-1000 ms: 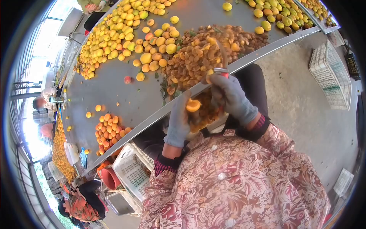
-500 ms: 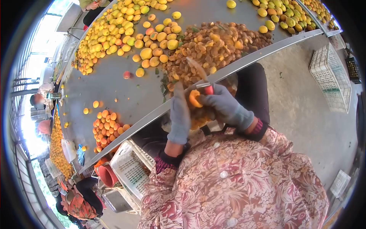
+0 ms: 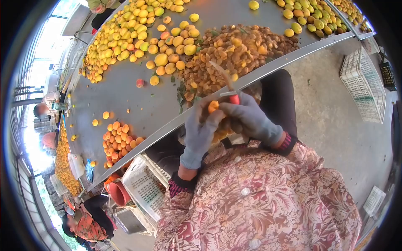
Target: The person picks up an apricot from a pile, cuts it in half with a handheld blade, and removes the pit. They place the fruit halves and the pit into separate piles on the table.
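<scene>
Both hands wear grey gloves and meet just off the metal table's near edge. My left hand (image 3: 197, 136) has its fingers closed round an orange apricot (image 3: 213, 106), which looks cut; most of it is hidden. My right hand (image 3: 254, 120) grips the red handle of a curved knife (image 3: 224, 73), and its fingertips also touch the apricot. The blade points up and away, over a heap of brown apricot stones (image 3: 238, 52). Below the hands, more orange fruit in a bag or container shows partly.
Whole yellow apricots (image 3: 125, 39) are piled on the metal table (image 3: 125, 90), with orange ones (image 3: 119, 141) near its edge. A white crate (image 3: 144, 184) and red bucket (image 3: 119, 193) stand at left, another crate (image 3: 363, 81) at right. Co-workers sit at left.
My left hand has gone from straight fingers beside the apricot to fingers bent round it. The apricot and knife have shifted only slightly.
</scene>
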The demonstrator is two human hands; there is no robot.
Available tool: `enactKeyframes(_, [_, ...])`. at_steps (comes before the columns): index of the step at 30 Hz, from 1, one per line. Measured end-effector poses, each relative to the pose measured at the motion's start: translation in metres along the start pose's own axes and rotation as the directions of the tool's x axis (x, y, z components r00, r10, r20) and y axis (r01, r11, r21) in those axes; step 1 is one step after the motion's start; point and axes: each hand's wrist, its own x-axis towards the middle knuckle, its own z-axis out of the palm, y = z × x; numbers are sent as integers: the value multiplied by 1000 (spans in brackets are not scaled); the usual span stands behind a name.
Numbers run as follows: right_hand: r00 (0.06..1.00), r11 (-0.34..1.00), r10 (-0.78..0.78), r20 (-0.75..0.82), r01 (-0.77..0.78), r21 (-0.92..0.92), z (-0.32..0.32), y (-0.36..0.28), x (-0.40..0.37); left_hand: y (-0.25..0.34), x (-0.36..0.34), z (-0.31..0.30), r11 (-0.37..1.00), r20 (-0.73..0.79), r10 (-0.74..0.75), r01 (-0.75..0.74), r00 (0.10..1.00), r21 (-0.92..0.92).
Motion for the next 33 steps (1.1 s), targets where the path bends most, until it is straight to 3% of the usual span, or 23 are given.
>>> enactKeyframes(2, [998, 994, 15, -62, -22, -105, 2, -3, -5, -5, -2, -2, 971, -74, -25, 7, 997, -237])
enactKeyframes(3, [970, 914, -244, -13, 226, -338, -5, 4, -5, -7, -1, -4, 972, -74, -25, 7, 997, -237])
enactKeyframes(4, [878, 722, -469, 95, 443, -532, -9, 8, -6, -8, -1, -6, 943, -54, -19, 0, 998, -334])
enactKeyframes(5, [879, 723, -468, 95, 442, -531, -8, 2, -12, -10, -1, -8, 904, -34, -12, -4, 999, -428])
enactKeyframes(7, [940, 416, -292, 178, 293, -861, -2, -19, -25, -12, -1, -10, 907, -17, 13, -19, 1000, -420])
enactKeyframes(8, [939, 415, -294, 178, 293, -861, -3, -22, -27, -13, -1, -10, 910, 0, 38, -35, 999, -414])
enactKeyframes(10, [905, 162, -317, 284, 347, -924, -4, -25, -29, -14, -2, -11, 900, -22, -1, -9, 1000, -436])
enactKeyframes(13, [937, 51, -249, 246, 266, -963, -3, -26, -33, -4, -3, -8, 865, -37, -59, 32, 998, -501])
enactKeyframes(15, [934, 44, -251, 256, 275, -961, -5, -20, -32, -2, -3, -9, 841, -31, -76, 47, 997, -539])
enactKeyframes(17, [931, 38, -255, 262, 280, -959, -6, -14, -31, -6, -3, -10, 749, 111, -81, 134, 991, -649])
enactKeyframes(21, [901, -68, -309, 305, 299, -952, -7, -9, -29, 4, -10, -5, 754, 124, -65, 131, 990, -644])
enactKeyframes(24, [870, -177, -338, 360, 317, -932, -7, -10, -25, 17, -11, -4, 853, 131, -118, 168, 984, -494])
enactKeyframes(26, [861, -232, -339, 378, 313, -921, -8, -10, -23, 26, -11, -7, 881, 197, -271, 325, 942, -342])
enactKeyframes(30, [858, -293, -308, 412, 327, -899, -10, -11, -22, 28, -14, 2, 926, 73, -268, 278, 961, -254])
enactKeyframes(33, [845, -333, -313, 434, 330, -883, -11, -6, -22, 26, -18, -3, 887, 76, -367, 374, 927, -273])
